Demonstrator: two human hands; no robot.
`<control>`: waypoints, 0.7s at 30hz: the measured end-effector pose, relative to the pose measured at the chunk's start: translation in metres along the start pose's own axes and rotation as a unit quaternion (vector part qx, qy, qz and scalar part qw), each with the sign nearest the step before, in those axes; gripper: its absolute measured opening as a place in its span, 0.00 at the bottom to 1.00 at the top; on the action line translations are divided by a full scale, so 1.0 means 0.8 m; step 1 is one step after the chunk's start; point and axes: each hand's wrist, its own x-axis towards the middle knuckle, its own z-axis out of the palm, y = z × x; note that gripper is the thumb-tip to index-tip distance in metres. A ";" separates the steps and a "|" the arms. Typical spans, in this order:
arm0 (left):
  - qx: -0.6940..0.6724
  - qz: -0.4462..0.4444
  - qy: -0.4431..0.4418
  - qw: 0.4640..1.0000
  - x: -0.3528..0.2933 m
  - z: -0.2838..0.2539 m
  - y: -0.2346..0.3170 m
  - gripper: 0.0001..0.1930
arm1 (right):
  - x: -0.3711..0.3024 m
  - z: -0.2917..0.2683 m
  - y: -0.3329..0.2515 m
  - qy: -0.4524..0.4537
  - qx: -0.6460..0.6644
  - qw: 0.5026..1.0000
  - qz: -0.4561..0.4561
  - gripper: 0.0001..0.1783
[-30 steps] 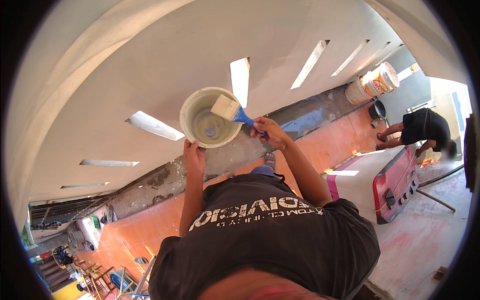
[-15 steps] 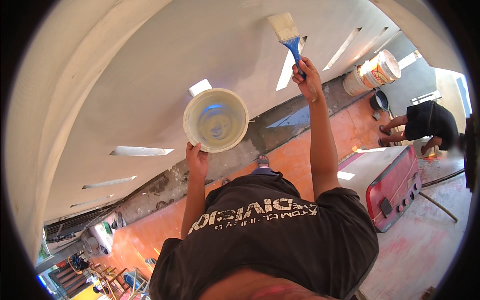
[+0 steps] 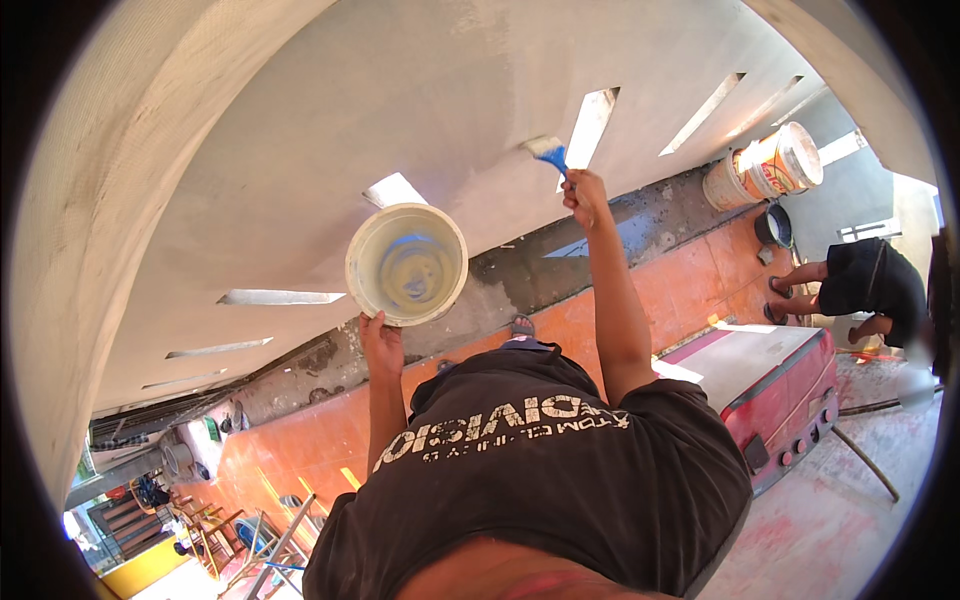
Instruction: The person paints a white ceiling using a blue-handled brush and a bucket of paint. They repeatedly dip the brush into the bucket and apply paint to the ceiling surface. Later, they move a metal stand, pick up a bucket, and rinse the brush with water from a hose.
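A right hand (image 3: 585, 197), fingers curled in and wrapped round the handle, holds one blue brush (image 3: 550, 156) at 1 o'clock in the view, its pale bristles appearing to meet a grey wall (image 3: 440, 120). At 8 o'clock, the left hand (image 3: 382, 350) pinches the rim of one round, pale tub (image 3: 368, 290), taking it at the rim's own 7 o'clock; the thumb shows near the edge, while how the fingers sit underneath cannot be told. The tub hangs just off centre toward 10 o'clock, a pale residue and a bluish sheen on its bottom, apart from the brush. Two hands, one brush, one tub.

At least eight narrow slots (image 3: 595, 125) pierce the wall, running from 9 o'clock over to 2. A group of white-and-orange pails (image 3: 765, 170), too overlapped to count, stands at 2 o'clock, with one black bucket (image 3: 774, 226) near it. One co-worker (image 3: 862, 280) in dark clothing bends at 3 o'clock, beyond one red-and-white appliance (image 3: 795, 398) near 4.
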 end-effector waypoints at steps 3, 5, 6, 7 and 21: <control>-0.004 0.001 0.013 1.000 0.000 0.005 -0.002 0.13 | -0.085 0.030 -0.117 -0.090 0.042 0.979 -0.177 0.10; -0.007 0.008 0.028 1.000 0.001 0.010 -0.004 0.13 | -0.143 0.038 -0.176 -0.182 0.133 0.940 -0.254 0.11; -0.008 0.004 0.024 1.000 0.001 0.011 -0.004 0.13 | -0.159 0.044 -0.193 -0.201 0.137 0.922 -0.301 0.12; -0.009 0.000 0.021 1.000 0.002 0.012 -0.004 0.13 | -0.164 0.050 -0.205 -0.217 0.135 0.909 -0.330 0.13; -0.015 0.011 0.035 0.999 -0.007 0.012 -0.002 0.12 | 0.026 -0.007 0.175 0.037 0.004 0.998 0.059 0.08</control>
